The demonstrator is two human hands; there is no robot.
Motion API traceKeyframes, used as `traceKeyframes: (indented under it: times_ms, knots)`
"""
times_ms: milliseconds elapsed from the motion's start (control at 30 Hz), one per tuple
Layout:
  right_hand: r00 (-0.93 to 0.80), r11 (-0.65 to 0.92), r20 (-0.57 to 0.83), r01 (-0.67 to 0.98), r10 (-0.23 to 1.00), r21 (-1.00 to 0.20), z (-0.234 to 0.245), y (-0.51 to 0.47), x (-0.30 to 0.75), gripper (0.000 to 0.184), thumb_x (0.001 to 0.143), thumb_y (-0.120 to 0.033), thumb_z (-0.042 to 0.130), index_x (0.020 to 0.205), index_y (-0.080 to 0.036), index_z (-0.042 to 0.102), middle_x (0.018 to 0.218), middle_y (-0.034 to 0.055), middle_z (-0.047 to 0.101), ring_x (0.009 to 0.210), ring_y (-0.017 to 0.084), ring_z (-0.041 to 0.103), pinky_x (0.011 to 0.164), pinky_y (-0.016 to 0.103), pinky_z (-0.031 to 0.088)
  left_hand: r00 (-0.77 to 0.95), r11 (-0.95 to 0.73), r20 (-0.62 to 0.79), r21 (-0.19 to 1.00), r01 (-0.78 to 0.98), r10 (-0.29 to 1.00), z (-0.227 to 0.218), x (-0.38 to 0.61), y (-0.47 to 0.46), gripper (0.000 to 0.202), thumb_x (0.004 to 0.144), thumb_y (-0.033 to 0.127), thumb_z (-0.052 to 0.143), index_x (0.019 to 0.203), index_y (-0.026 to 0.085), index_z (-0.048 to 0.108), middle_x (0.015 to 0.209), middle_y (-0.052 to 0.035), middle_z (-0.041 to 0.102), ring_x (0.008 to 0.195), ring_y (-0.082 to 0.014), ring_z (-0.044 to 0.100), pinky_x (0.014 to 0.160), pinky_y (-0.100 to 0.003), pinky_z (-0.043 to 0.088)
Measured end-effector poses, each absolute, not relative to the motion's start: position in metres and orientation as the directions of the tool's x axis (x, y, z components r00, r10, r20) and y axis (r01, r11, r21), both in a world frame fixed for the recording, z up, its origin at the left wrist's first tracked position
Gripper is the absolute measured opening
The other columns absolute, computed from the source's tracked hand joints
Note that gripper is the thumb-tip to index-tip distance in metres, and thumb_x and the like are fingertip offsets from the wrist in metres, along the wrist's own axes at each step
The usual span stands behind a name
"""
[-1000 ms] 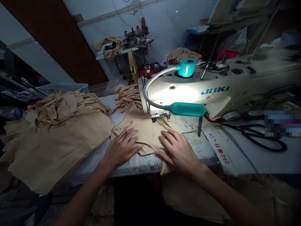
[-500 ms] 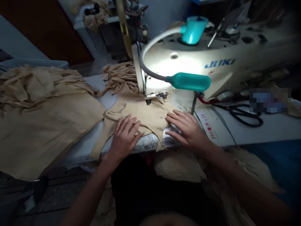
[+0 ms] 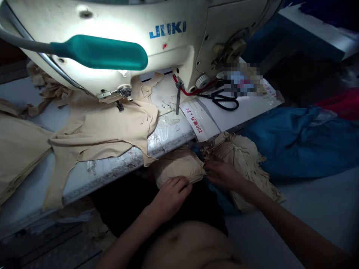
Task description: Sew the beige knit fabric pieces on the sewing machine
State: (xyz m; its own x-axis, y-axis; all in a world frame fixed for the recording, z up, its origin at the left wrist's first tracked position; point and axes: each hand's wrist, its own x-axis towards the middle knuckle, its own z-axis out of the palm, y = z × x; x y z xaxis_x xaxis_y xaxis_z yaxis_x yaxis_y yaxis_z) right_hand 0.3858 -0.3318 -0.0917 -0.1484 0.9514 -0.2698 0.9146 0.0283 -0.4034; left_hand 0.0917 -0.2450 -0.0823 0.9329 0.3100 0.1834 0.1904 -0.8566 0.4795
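Observation:
On my lap, below the table edge, lies a folded stack of beige fabric pieces (image 3: 179, 164). My left hand (image 3: 172, 194) rests on its near side, fingers lying loosely over the cloth. At the stack's right edge my right hand (image 3: 223, 175) has its fingers closed on the fabric edge; shadow partly hides the fingertips. A beige garment piece (image 3: 112, 125) is spread on the table under the presser foot (image 3: 120, 106) of the white sewing machine (image 3: 112, 22), untouched by either hand. One corner of it hangs over the table edge.
A teal lamp (image 3: 106, 52) lights the machine. Black-handled scissors (image 3: 226, 101) lie on the table beside a printed card strip (image 3: 199, 121). More beige fabric (image 3: 241, 153) is bunched at the right, next to blue cloth (image 3: 303, 142). Another beige pile (image 3: 21, 149) lies at left.
Both hands have left the garment piece on the table and moved down to the fabric stack on my lap. The view has swung right and closer.

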Motion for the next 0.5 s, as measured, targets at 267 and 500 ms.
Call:
traceKeyframes:
  times_ms: [267, 500]
  knots:
    - [-0.109, 0.022, -0.230, 0.936, 0.967, -0.351, -0.109, -0.345, 0.377, 0.022, 0.099, -0.015, 0.055, 0.104, -0.018, 0.076, 0.097, 0.0089, 0.076, 0.090, 0.023, 0.072, 0.077, 0.031, 0.051, 0.951, -0.869, -0.066, 0.391, 0.304, 0.303, -0.103, 0.174, -0.241, 0.021, 0.105, 0.018, 0.056, 0.123, 0.016, 0.067, 0.118, -0.0113, 0.069, 0.113, -0.0310, 0.062, 0.092, -0.045, 0.056]
    - [-0.043, 0.000, -0.055, 0.787, 0.998, -0.617, -0.103, -0.332, 0.401, 0.021, 0.103, -0.023, 0.056, 0.108, -0.022, 0.076, 0.104, 0.0075, 0.078, 0.098, 0.024, 0.073, 0.088, 0.037, 0.057, 0.914, -0.761, -0.096, 0.523, 0.383, 0.394, -0.122, 0.195, -0.231, 0.017, 0.105, 0.021, 0.059, 0.102, 0.019, 0.076, 0.103, -0.0105, 0.071, 0.104, -0.0288, 0.064, 0.090, -0.043, 0.053]
